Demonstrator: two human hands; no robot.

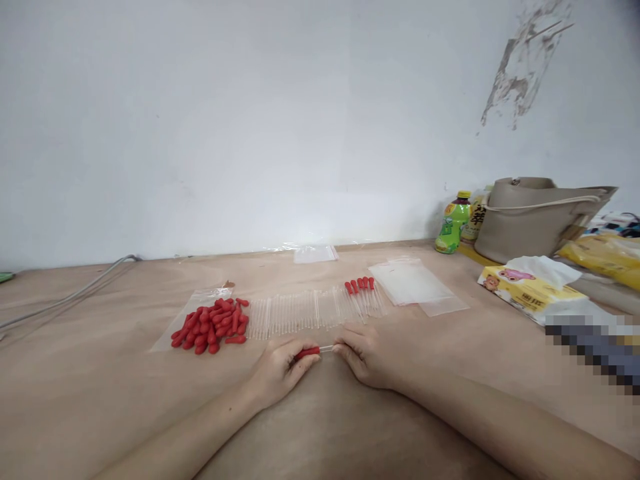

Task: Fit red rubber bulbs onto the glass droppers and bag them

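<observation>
From where I stand, a glossy red bulb [311, 351], smooth and rubbery-looking, sits low over the middle of the table [125, 393], pinched in the left hand's [286, 372] grip. A thin, clear tube [326, 348] meets its end, its other end clasped by the right hand's [364, 355] fingertips; I can't tell how far it goes in. Just beyond lies a row of slender transparent tubes [295, 312], some at the right wearing red caps [371, 283]. A heap of club-shaped red bulbs [207, 325] lies left, flat filmy bags [407, 281] right, on creased brown covering.
</observation>
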